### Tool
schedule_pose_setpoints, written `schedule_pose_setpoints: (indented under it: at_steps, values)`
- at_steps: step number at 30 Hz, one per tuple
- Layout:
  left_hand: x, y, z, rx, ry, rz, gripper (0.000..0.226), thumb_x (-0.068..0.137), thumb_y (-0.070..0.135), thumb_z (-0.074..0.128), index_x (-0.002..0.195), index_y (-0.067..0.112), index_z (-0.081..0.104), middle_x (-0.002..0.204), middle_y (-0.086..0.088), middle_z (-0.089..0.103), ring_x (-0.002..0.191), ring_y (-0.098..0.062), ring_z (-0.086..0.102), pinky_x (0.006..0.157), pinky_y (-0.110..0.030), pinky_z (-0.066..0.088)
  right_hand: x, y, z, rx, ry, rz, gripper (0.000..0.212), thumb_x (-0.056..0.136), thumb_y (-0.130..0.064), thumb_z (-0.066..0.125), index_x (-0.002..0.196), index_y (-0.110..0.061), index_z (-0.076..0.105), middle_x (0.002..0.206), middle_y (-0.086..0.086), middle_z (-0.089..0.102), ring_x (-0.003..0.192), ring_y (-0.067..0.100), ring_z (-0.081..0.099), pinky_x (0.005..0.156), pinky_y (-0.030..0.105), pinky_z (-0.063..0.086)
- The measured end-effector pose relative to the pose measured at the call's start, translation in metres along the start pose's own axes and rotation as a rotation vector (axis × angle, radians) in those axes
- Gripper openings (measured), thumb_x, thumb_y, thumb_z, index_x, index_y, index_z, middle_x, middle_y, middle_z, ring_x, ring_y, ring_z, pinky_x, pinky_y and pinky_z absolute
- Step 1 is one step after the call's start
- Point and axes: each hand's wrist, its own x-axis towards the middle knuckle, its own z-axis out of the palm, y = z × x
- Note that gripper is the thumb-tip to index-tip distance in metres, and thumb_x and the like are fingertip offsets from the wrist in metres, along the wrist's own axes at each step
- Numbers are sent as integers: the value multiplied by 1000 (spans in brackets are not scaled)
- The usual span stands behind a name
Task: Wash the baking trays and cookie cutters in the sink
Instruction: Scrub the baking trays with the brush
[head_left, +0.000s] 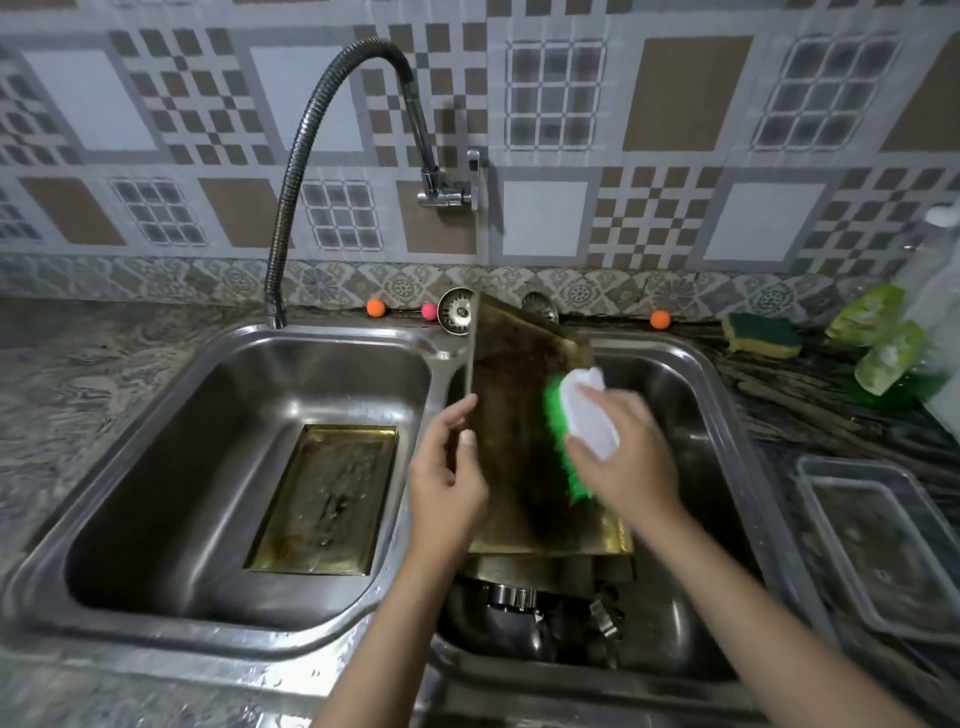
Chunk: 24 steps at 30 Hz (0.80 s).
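Observation:
A dark, stained baking tray (511, 395) stands tilted over the right sink basin (696, 405). My left hand (449, 467) grips its left edge. My right hand (621, 457) holds a white scrub brush (592, 410) with green bristles pressed against the tray's face. A second golden baking tray (324, 499) lies flat in the left sink basin (156, 467), wet inside. Metal cookie cutters (605, 618) lie at the bottom of the right basin, below the held tray, partly hidden by it.
The flexible tap (291, 171) hangs over the left basin with no water running. A yellow-green sponge (761, 335) and a green dish soap bottle (893, 358) sit on the counter at right. A clear plastic container (883, 540) stands further forward.

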Motion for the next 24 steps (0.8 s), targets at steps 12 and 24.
schedule_pose_setpoints:
  at_steps: [12,24]
  values:
    - [2,-10,-6,-31,-9,-65,32,95,-3,45,118,13,61,115,4,65,108,0,58,89,-10,43,9,-1,8,-30,-69,7,51,79,-29,68,129,-29,58,123,-5,54,108,21,57,75,27,44]
    - [-2,-4,-9,-59,-51,-70,32,95,-1,45,115,17,63,113,7,66,106,1,60,89,-13,45,11,-1,-2,-59,-23,38,51,78,-30,68,128,-28,58,120,-4,54,105,23,57,74,32,50]
